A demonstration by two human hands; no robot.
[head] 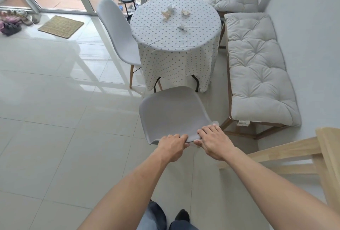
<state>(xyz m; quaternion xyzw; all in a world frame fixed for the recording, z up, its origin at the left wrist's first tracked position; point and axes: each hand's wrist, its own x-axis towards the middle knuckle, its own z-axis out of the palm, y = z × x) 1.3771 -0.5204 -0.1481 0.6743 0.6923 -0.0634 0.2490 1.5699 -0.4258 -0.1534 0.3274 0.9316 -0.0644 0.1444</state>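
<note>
grey moulded plastic chair (174,112) stands on the pale tiled floor (55,119), dead ahead of the person, seat pointing away toward the round bench under a dotted white cloth (174,36). left hand (172,147) and right hand (211,143) sit side by side, both clamped on the backrest's top edge, equally near.

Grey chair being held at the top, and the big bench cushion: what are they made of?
The grey chair looks like moulded plastic with a matte finish: it is one smooth, curved shell with a thin edge, though a fine fabric cover cannot be ruled out. The bench cushion looks like soft, padded light-grey fabric, going by its stitched dimples and puffy folds.
</note>
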